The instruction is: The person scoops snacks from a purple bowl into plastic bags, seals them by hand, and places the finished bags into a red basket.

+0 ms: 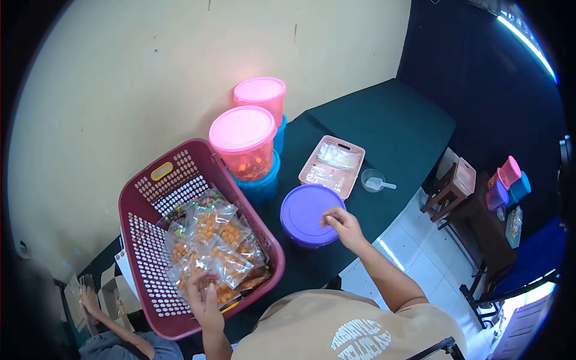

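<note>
My left hand (205, 300) is over the near end of a maroon laundry basket (273, 255), its fingers apart and nothing in them. Right by its fingertips lie clear plastic packets of orange snacks (225, 258), heaped inside the basket. To the right stands a tub with a purple lid (306, 210). My right hand (343, 227) overlaps the right side of that lid, fingers loosely bent with a gap to the thumb, holding nothing that shows.
Behind the basket stand two stacks of tubs with pink lids (243, 127). A pink tray (309, 165) with plastic bags and a clear bowl with a scoop (373, 181) lie on the dark green table (396, 129). Another person's hand (90, 301) works at far left; a stool (453, 187) stands right.
</note>
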Demonstrator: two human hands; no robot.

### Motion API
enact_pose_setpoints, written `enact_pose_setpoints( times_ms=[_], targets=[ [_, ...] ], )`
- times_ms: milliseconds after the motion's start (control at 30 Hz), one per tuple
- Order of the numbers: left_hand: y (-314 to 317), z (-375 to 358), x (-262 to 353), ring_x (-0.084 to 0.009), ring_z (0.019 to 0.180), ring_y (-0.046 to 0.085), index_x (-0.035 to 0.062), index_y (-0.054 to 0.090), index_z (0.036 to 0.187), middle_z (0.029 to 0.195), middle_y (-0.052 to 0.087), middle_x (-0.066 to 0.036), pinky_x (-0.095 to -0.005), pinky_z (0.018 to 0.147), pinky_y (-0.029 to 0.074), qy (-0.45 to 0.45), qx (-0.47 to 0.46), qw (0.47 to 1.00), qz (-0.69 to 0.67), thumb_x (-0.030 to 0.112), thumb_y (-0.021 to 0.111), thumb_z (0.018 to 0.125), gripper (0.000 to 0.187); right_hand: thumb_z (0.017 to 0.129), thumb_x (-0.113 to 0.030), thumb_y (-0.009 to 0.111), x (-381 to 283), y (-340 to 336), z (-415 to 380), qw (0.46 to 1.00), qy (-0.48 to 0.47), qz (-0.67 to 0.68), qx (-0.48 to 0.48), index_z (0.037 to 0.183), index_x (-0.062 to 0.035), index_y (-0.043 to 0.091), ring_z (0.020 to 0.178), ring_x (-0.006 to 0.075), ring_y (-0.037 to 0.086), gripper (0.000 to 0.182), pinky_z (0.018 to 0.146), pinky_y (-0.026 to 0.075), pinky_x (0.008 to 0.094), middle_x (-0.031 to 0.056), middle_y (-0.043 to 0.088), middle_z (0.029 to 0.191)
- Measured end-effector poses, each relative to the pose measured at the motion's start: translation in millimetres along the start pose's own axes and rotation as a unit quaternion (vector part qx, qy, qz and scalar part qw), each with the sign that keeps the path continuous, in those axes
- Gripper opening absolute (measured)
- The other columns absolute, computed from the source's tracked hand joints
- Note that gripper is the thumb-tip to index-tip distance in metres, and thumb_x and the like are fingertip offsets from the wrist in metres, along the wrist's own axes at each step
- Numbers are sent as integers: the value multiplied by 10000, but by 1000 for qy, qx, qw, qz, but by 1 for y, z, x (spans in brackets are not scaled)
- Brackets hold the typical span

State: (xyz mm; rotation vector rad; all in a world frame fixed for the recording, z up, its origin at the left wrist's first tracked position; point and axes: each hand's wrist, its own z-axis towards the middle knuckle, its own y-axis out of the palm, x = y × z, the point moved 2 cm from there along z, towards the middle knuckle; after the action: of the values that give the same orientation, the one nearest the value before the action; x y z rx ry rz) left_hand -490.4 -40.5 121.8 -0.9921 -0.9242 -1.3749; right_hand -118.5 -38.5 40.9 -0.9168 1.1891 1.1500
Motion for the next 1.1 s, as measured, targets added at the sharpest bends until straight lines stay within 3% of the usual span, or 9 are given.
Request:
enact_pose_setpoints(
  times_ms=[200, 267, 333, 433, 667, 867, 1000, 1067, 1100],
  targets=[
    [74, -10, 11, -190, 926, 573, -21, 521, 1100, 1002, 566, -126, -327, 881, 441, 34, -26, 999, -20, 71, 490, 900, 223, 925, -90, 562, 38, -107, 20, 975, 39, -193, 102, 1038, 0, 585, 863, 164, 644, 146, 756, 498, 305, 104, 674, 929],
    [110, -3, 10, -191, 889, 577, -20, 531, 1084, 983, 575, -133, -321, 855, 446, 48, -26, 998, -16, 63, 497, 895, 209, 902, -87, 576, 54, -147, 42, 931, 36, -310, 191, 1039, -19, 580, 797, 196, 641, 154, 726, 494, 314, 112, 668, 907],
    [148, 3, 9, -195, 869, 582, -24, 542, 1070, 948, 588, -140, -315, 836, 451, 83, -63, 994, -18, 50, 490, 899, 194, 871, -84, 608, 69, -183, 64, 927, 113, -299, 196, 1039, -41, 581, 860, 255, 630, 176, 789, 487, 344, 116, 653, 961],
    [206, 9, 1, -199, 868, 578, -18, 542, 1057, 916, 595, -136, -319, 831, 452, 42, -71, 996, -27, 46, 494, 904, 172, 780, -125, 711, 96, -224, 87, 869, 19, -490, 67, 1074, -99, 601, 1088, 301, 538, 315, 892, 422, 422, 91, 592, 1144],
    [280, 13, -12, -218, 831, 630, -35, 595, 1005, 890, 647, -150, -328, 783, 487, 29, -86, 996, 4, 15, 529, 868, 160, 726, -263, 751, 115, -212, 108, 727, -190, -617, -235, 1001, -177, 613, 1040, 224, 512, 319, 842, 375, 456, 10, 575, 1104],
    [289, -8, -27, -214, 838, 626, -36, 594, 1017, 891, 644, -139, -329, 794, 484, -39, -6, 998, 55, 26, 538, 883, 158, 788, -263, 688, 146, -180, 134, 744, -245, -558, -274, 875, -140, 645, 954, 205, 543, 156, 831, 371, 449, 24, 603, 945],
    [298, -5, -25, -206, 850, 622, -38, 594, 1021, 891, 643, -132, -321, 807, 478, -45, 2, 996, 80, 16, 532, 890, 155, 798, -210, 688, 154, -144, 153, 782, -244, -497, -288, 869, -88, 638, 872, 257, 597, 150, 785, 418, 404, 62, 610, 922],
    [304, -1, -24, -204, 853, 621, -38, 595, 1023, 891, 642, -131, -318, 810, 476, -47, 7, 995, 86, 9, 531, 888, 157, 816, -161, 666, 151, -128, 163, 859, -200, -344, -321, 903, -56, 657, 874, 299, 623, 137, 799, 469, 415, 95, 647, 936],
    [306, 2, -24, -203, 856, 622, -37, 596, 1026, 893, 642, -131, -318, 812, 476, -48, 8, 995, 86, 5, 532, 886, 159, 816, -121, 654, 145, -125, 168, 891, -113, -275, -344, 940, -38, 669, 891, 332, 634, 150, 822, 497, 424, 126, 665, 973]
  ],
)
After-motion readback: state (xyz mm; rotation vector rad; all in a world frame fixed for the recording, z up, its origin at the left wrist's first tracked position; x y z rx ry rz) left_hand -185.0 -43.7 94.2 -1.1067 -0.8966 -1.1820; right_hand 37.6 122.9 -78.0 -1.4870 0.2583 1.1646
